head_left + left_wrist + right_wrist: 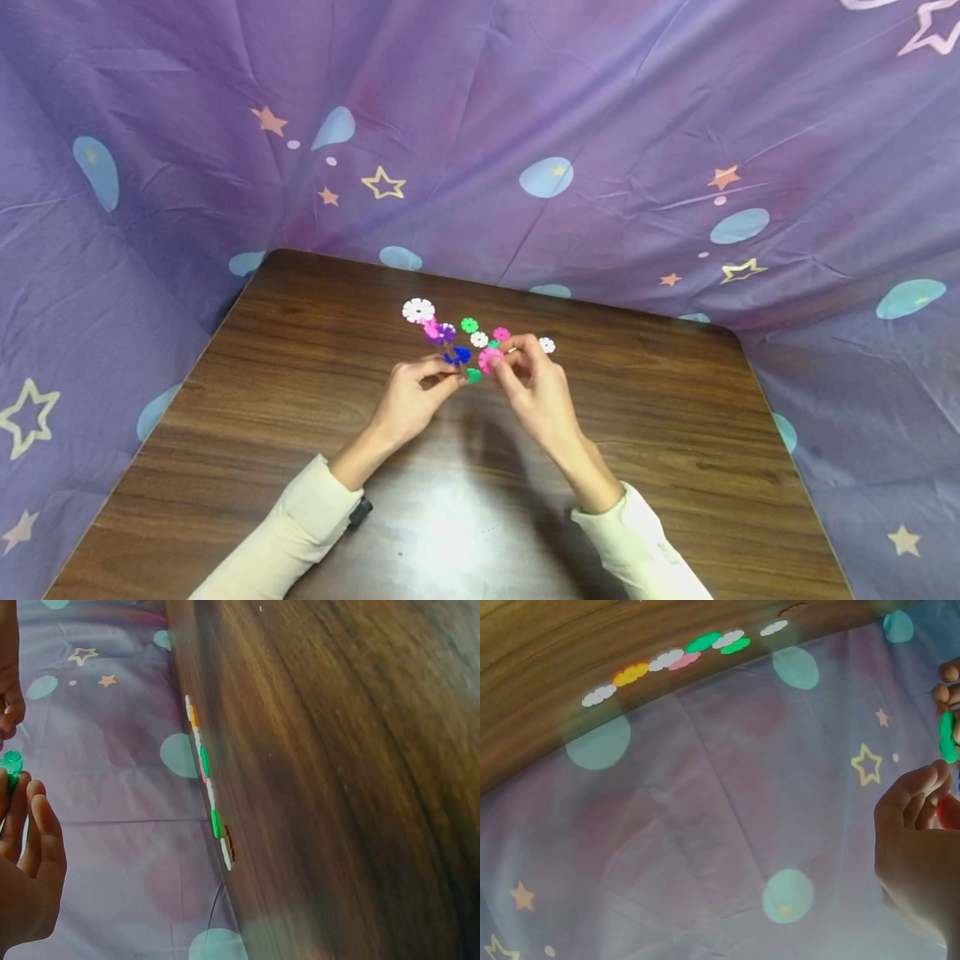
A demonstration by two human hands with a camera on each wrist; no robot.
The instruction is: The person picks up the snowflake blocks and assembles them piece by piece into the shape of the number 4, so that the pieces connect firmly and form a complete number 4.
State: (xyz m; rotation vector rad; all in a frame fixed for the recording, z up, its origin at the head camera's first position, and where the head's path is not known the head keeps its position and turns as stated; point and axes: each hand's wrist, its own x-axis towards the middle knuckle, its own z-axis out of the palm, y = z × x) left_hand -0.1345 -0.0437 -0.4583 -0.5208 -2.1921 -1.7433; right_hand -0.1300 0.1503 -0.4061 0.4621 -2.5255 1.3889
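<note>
In the head view, my left hand [405, 404] pinches the lower end of a joined chain of notched plastic discs. A white disc [417, 311] tops the chain, followed by pink, purple [442, 333], brown, blue [457, 356] and green [473, 375] discs. Close by, my right hand [542, 396] pinches a pink disc [490, 360] between thumb and fingers, beside the green one. Whether the pink disc touches the chain, I cannot tell. The left wrist view catches the green disc [12, 761] at its edge, above the left fingers; the rest is cut off.
Loose discs lie flat beyond the hands, among them green [469, 325], white [479, 340], pink [501, 334] and orange [631, 674]. Another white disc [547, 345] lies right of the right hand. The dark wooden table [315, 350] meets a purple patterned cloth [465, 150] at its back and sides.
</note>
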